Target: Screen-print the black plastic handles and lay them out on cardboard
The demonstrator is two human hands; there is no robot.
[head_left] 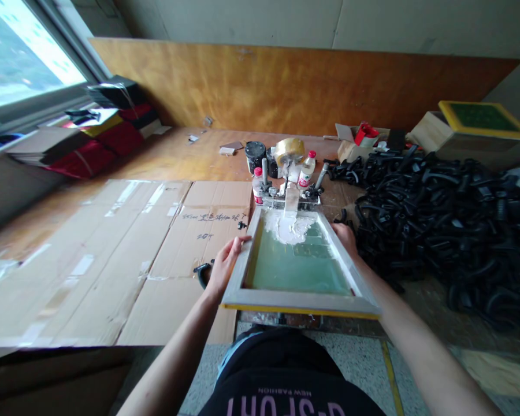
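A framed screen [301, 300] with a green mesh lies in front of me, white paste smeared over its far end. My left hand [226, 263] grips the left side of the frame, thumb and fingers closed round its edge. On the right side, my right hand [346, 240] holds the frame, its fingers partly hidden behind it. At the far end of the frame stands a metal clamp fixture [286, 199] with a pale scraper [292, 199] upright in the paste.
A big heap of black plastic parts [437, 214] lies at the right. Flattened cardboard [112, 260] covers the left. Behind the fixture are bottles [307, 169], a black tub [255, 156] and a tape roll [289, 151]. A box [437, 138] stands at the back right.
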